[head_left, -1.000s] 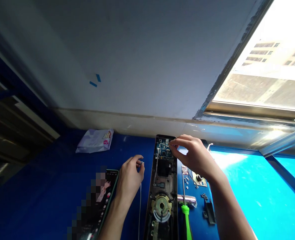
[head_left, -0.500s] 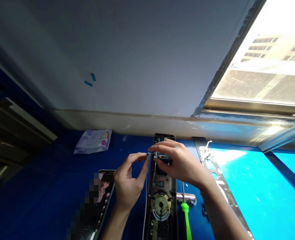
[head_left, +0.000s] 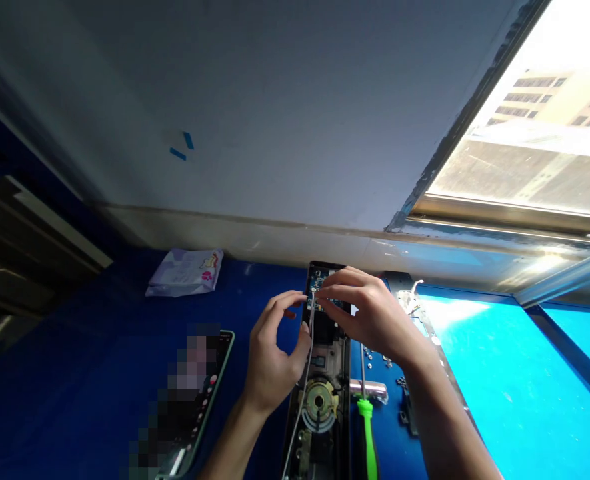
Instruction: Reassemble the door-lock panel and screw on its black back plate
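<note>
A long dark device housing (head_left: 331, 363) lies lengthwise in front of me, with a circuit board (head_left: 319, 275) at its far end and a round metal part (head_left: 319, 402) lower down. My right hand (head_left: 367, 307) reaches over the board from the right, thumb and fingers pinched on the upper end of a thin white cable (head_left: 303, 400). From there the cable runs down over the housing towards me. At the housing's left side, my left hand (head_left: 275, 360) is open, thumb and index finger apart; its index tip is near the cable's end. The exact contact at the board is partly hidden.
A green-handled screwdriver (head_left: 368, 437) and a shiny cylinder (head_left: 375, 391) lie right of the housing, with small screws (head_left: 369, 365) nearby. Farther right is a long panel (head_left: 399, 283), partly behind my right arm. On the left are a phone (head_left: 209, 407) and a soft packet (head_left: 185, 273).
My left hand has moved right to the housing, and the white cable now lies across it instead of along its left side. My right hand now pinches the cable's end over the board.
</note>
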`<action>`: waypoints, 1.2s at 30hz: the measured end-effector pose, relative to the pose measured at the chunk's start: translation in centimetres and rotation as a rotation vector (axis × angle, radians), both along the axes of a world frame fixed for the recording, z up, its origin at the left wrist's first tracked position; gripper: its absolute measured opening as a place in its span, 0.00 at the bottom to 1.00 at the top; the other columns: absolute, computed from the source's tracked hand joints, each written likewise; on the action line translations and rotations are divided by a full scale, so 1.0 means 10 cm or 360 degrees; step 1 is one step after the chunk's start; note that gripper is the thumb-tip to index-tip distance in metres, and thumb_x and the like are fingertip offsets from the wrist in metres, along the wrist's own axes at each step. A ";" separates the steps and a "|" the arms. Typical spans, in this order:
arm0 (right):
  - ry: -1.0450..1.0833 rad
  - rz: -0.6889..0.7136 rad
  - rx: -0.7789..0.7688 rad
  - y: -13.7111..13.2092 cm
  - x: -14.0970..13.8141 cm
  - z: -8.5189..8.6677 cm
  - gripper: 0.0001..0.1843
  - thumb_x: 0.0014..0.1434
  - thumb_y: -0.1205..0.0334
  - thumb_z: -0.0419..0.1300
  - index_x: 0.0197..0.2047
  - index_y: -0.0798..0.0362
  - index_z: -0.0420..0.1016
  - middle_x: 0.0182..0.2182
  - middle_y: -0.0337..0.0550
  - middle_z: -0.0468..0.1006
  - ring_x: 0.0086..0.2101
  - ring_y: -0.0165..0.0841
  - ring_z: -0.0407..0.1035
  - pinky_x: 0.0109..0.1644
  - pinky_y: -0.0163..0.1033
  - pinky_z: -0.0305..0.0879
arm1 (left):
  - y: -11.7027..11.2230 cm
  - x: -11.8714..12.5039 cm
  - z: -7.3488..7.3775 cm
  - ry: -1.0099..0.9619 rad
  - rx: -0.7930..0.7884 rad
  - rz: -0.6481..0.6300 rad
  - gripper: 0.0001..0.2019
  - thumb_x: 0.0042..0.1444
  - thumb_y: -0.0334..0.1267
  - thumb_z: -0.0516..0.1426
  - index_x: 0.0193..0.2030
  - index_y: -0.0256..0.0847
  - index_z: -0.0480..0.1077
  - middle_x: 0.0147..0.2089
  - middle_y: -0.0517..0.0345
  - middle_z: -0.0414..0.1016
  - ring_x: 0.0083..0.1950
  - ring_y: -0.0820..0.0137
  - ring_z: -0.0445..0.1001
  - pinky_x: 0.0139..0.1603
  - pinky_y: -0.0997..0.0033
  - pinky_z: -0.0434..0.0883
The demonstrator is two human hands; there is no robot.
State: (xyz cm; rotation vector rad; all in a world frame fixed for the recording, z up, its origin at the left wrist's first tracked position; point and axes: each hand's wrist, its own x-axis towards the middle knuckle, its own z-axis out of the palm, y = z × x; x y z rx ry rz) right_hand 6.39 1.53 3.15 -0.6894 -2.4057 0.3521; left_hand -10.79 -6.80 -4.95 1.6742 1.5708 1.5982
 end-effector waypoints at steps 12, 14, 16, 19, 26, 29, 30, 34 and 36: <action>-0.0041 0.0015 -0.0059 0.03 -0.04 -0.09 0.10 0.69 0.69 0.63 0.42 0.50 0.88 0.39 0.46 0.88 0.38 0.36 0.80 0.43 0.39 0.73 | 0.02 0.03 -0.05 -0.0153 -0.0111 -0.0126 0.18 0.67 0.37 0.59 0.62 0.45 0.69 0.59 0.49 0.76 0.56 0.61 0.78 0.55 0.62 0.76; -0.0015 0.0020 -0.0058 0.04 -0.05 -0.10 0.11 0.69 0.69 0.63 0.43 0.50 0.88 0.38 0.46 0.87 0.37 0.35 0.80 0.42 0.38 0.73 | 0.03 0.02 -0.06 -0.0199 -0.0149 -0.0164 0.19 0.67 0.39 0.60 0.63 0.45 0.68 0.60 0.48 0.76 0.57 0.61 0.78 0.55 0.62 0.76; -0.0002 -0.0002 -0.0081 0.02 -0.06 -0.09 0.10 0.68 0.69 0.64 0.44 0.49 0.87 0.36 0.44 0.87 0.34 0.34 0.79 0.40 0.37 0.72 | 0.03 0.02 -0.07 -0.0259 -0.0171 -0.0192 0.19 0.67 0.40 0.60 0.64 0.45 0.68 0.61 0.47 0.76 0.57 0.61 0.78 0.55 0.62 0.76; -0.0016 -0.0043 -0.0129 0.00 -0.08 -0.08 0.10 0.67 0.68 0.64 0.46 0.48 0.87 0.35 0.42 0.87 0.33 0.33 0.78 0.40 0.37 0.71 | 0.03 0.03 -0.06 -0.0349 -0.0197 -0.0224 0.21 0.67 0.42 0.60 0.65 0.44 0.67 0.63 0.46 0.75 0.58 0.60 0.78 0.55 0.62 0.76; -0.0189 -0.0106 -0.0127 -0.02 -0.10 -0.09 0.10 0.67 0.67 0.62 0.42 0.48 0.87 0.34 0.43 0.86 0.34 0.34 0.78 0.40 0.38 0.70 | 0.04 0.05 -0.06 -0.0503 -0.0261 -0.0306 0.23 0.67 0.45 0.60 0.67 0.45 0.66 0.66 0.44 0.74 0.61 0.57 0.77 0.56 0.60 0.76; -0.0250 -0.0126 -0.0137 -0.02 -0.10 -0.08 0.11 0.67 0.67 0.62 0.41 0.47 0.87 0.34 0.43 0.85 0.34 0.34 0.77 0.40 0.38 0.70 | 0.04 0.05 -0.08 -0.0593 -0.0288 -0.0351 0.25 0.68 0.46 0.61 0.68 0.44 0.64 0.64 0.43 0.77 0.64 0.55 0.77 0.60 0.58 0.75; -0.0261 -0.0129 -0.0147 -0.02 -0.10 -0.07 0.12 0.67 0.68 0.62 0.42 0.46 0.88 0.34 0.43 0.85 0.34 0.34 0.77 0.40 0.38 0.70 | 0.05 0.05 -0.09 -0.0623 -0.0302 -0.0376 0.26 0.68 0.47 0.61 0.69 0.44 0.63 0.63 0.43 0.77 0.63 0.55 0.77 0.61 0.57 0.75; -0.0287 -0.0145 -0.0141 -0.05 -0.13 -0.03 0.13 0.65 0.70 0.62 0.40 0.46 0.88 0.33 0.44 0.84 0.33 0.34 0.76 0.38 0.38 0.69 | 0.05 0.06 -0.10 -0.0759 -0.0326 -0.0462 0.30 0.67 0.50 0.62 0.70 0.44 0.60 0.60 0.42 0.80 0.59 0.56 0.81 0.60 0.58 0.75; -0.0310 -0.0156 -0.0089 -0.08 -0.16 -0.03 0.12 0.64 0.71 0.62 0.37 0.48 0.87 0.31 0.44 0.83 0.32 0.34 0.74 0.37 0.38 0.67 | 0.05 0.08 -0.09 -0.0832 -0.0321 -0.0477 0.31 0.67 0.51 0.62 0.70 0.43 0.59 0.59 0.42 0.80 0.57 0.57 0.82 0.59 0.59 0.76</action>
